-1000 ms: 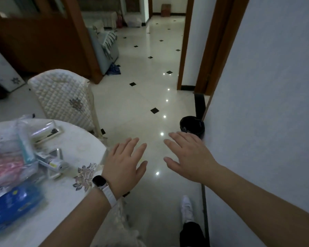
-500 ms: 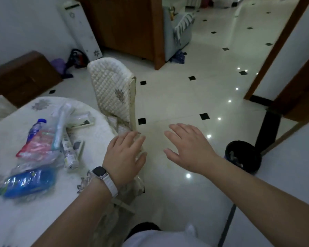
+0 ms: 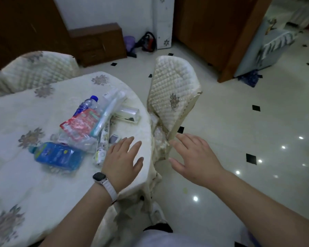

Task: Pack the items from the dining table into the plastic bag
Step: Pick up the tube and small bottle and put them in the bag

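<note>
A blue bottle (image 3: 57, 155), a red pouch (image 3: 80, 122), a blue-capped water bottle (image 3: 86, 104) and a slim printed carton (image 3: 103, 147) lie clustered just beyond and left of the left hand (image 3: 122, 157). A crumpled clear plastic bag (image 3: 77, 140) lies among them. They rest on a round dining table (image 3: 25, 184) under a pale flowered cloth. A quilted chair (image 3: 169, 86) stands past the right hand (image 3: 194, 157) on a glossy tiled floor (image 3: 239, 122). Both hands hover palm-down, fingers spread and holding nothing, the left over the table's edge, the right beside the chair.
</note>
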Demonstrator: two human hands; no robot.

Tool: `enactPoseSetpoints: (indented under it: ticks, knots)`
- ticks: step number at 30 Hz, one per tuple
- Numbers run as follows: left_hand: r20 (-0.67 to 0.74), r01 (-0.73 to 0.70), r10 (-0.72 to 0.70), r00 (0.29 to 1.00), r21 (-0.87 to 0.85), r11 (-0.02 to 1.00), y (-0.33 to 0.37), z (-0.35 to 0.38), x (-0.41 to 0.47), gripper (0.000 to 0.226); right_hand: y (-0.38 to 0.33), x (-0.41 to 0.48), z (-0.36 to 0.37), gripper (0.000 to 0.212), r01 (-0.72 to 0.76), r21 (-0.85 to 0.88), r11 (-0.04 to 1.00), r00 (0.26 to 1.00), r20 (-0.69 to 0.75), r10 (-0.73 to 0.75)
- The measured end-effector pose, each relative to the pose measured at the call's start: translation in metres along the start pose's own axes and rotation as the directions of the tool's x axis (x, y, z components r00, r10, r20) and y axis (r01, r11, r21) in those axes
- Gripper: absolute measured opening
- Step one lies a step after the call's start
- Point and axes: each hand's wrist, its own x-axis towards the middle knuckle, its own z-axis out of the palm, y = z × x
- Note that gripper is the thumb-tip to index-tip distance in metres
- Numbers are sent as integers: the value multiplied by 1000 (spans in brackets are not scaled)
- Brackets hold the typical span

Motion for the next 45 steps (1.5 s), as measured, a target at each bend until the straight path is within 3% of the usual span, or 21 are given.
enactPoseSetpoints:
  ticks: [6,10,19,23,31,38,45]
  knots:
    - [-34,113,-115,993,-55,992,-46,22,49,51,22,90,8,53,86,-44,995,995,50,-84]
    - [18,235,-234,972,-57,970,-73,29,66,52,23,138,25,53,127,-13,992,987,96,-125]
    - [80,558,-552,830,-110,823,-111,60,64,45,15,223,84,52,231,73,970,946,218,-241]
    - [108,666,-657,746,-115,737,-111,74,76,41,17,275,121,53,289,146,946,903,288,-320]
    - [141,871,-861,489,-38,489,-109,89,107,47,17,355,189,59,381,299,875,766,427,-480]
    - [127,956,-948,293,-16,293,-112,97,135,48,6,393,219,93,234,426,874,665,586,-463]
    - [134,985,-976,174,-14,173,-109,94,151,48,1,419,219,95,224,442,869,559,672,-486]
